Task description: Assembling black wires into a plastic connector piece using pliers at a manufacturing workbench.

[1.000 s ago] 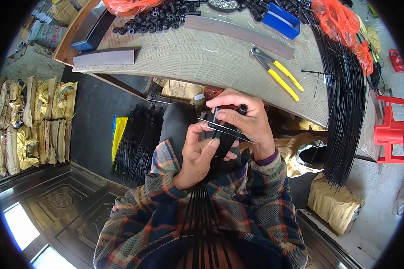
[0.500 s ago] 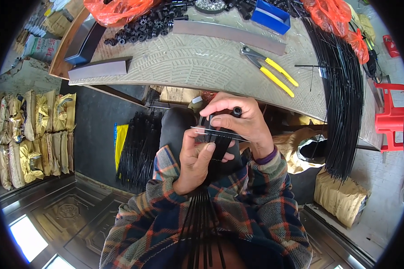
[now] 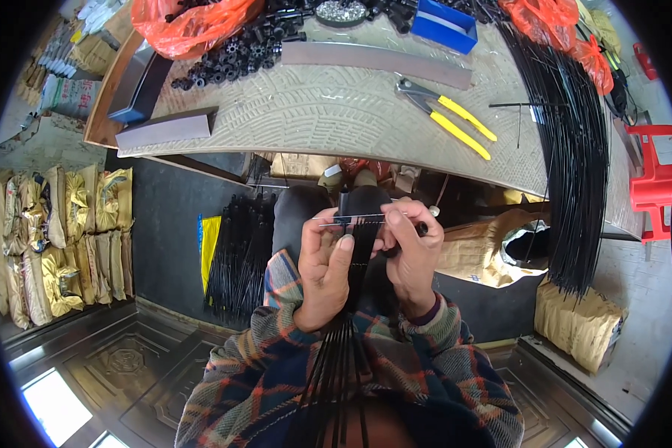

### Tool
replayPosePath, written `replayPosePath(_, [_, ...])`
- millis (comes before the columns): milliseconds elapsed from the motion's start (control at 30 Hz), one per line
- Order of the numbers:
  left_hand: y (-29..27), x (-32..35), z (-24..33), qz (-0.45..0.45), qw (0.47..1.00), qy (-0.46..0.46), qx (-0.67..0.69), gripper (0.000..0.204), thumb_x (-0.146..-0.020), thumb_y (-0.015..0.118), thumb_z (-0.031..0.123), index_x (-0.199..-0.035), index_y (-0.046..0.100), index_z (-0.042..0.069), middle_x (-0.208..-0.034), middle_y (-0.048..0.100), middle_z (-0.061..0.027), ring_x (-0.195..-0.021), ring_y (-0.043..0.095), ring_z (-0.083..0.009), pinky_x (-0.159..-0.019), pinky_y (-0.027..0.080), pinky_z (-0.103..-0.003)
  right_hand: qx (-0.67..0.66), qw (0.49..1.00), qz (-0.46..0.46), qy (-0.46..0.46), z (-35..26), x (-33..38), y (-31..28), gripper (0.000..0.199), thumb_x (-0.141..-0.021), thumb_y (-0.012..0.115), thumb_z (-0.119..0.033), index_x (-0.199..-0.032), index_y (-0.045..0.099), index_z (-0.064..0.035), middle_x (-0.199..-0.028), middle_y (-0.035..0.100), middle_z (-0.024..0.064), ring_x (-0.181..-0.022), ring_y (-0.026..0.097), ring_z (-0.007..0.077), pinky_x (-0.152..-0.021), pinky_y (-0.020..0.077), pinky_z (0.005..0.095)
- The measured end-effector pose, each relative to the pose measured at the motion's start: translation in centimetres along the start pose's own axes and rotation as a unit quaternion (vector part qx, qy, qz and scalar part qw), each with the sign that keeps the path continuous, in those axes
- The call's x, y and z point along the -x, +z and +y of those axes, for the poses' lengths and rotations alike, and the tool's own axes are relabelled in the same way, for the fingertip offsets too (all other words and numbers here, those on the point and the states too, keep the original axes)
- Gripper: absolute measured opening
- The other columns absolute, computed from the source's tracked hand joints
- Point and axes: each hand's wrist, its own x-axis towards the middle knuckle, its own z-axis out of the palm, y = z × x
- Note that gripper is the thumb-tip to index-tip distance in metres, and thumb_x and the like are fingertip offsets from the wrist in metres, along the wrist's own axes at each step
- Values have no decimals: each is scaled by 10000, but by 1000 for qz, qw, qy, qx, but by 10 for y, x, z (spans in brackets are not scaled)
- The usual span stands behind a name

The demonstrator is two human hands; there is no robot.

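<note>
The bench [image 3: 351,127] is standing beyond the person's lap. A bundle of black rods [image 3: 362,250] is running lengthwise from the torso toward it, the far end lying between the hands. The left hand [image 3: 325,272], the nearer, is pinching the bundle's left edge between thumb and fingers. The right hand [image 3: 409,250] is pinching a thin pale wire [image 3: 362,217] crosswise to the rods. A short black tube [image 3: 343,201] is projecting just past the left fingertips.
</note>
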Motion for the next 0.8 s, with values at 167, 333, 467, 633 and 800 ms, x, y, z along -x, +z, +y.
replayPosePath(167, [3, 0, -5, 2, 1000, 10, 5, 317, -899, 437, 53, -1193, 325, 14, -1002, 533, -131, -785, 603, -180, -670, 528, -282, -29, 999, 13, -41, 5, -2, -3, 141, -796, 621, -28, -926, 600, 22, -776, 532, 22, -555, 459, 46, -486, 411, 173])
replayPosePath(333, [5, 0, -1, 41, 996, 73, -35, 290, -886, 469, 32, -1162, 383, 1, -1047, 505, -78, -958, 508, -134, -850, 422, -267, 118, 990, -67, -41, 9, 2, -2, 312, -690, 706, -33, -980, 598, 4, -910, 523, 15, -723, 470, 68, -613, 389, 198])
replayPosePath(467, [-7, 1, 9, 6, 999, 32, -12, 319, -860, 511, 1, -1155, 391, 0, -1074, 488, -71, -968, 493, -116, -880, 385, -253, 174, 973, -138, -59, 10, 0, 3, 201, -699, 702, -18, -883, 629, 17, -855, 553, 50, -786, 508, 114, -675, 402, 223])
replayPosePath(633, [-26, -18, 33, -61, 997, -36, -3, 292, -790, 570, -51, -1057, 468, 7, -962, 527, -49, -906, 519, -104, -832, 416, -251, 78, 987, -138, 7, 15, 2, 1, 89, -705, 673, 48, -790, 648, 35, -817, 593, 97, -724, 527, 138, -657, 419, 215])
replayPosePath(800, [-40, -30, 38, -114, 991, -57, -34, 212, -730, 646, -71, -907, 550, -4, -905, 535, -36, -826, 530, -88, -736, 448, -219, 129, 980, -151, 1, 1, 4, 5, 78, -709, 667, 58, -783, 654, 38, -728, 606, 75, -682, 518, 128, -596, 401, 218])
